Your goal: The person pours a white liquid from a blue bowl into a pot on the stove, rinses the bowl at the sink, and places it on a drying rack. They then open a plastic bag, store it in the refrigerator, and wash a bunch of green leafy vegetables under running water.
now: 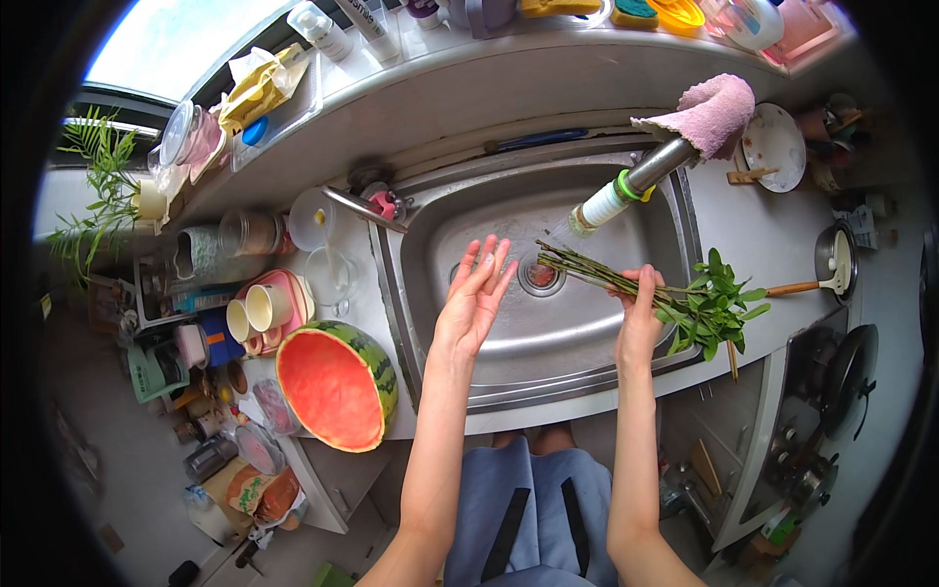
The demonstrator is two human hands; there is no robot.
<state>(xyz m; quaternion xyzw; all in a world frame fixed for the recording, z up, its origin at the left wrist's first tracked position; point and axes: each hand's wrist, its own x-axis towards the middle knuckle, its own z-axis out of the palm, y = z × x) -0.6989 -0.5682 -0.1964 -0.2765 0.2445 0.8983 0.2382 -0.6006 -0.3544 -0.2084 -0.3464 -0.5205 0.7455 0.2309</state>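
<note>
My right hand is closed around a bunch of green stems over the right part of the steel sink. The leafy ends point right, past the basin's edge, and the cut ends point left, just below the faucet's mouth. Water runs from the faucet, which has a white sleeve and a pink cloth draped over its bend. My left hand is over the left part of the basin, palm up with fingers apart, holding nothing. Something reddish lies in the drain.
A hollowed watermelon half stands on the counter left of the sink, near two cream cups and a clear glass container. On the right are a wooden-handled utensil in a pan and a plate. Bottles and sponges line the ledge behind.
</note>
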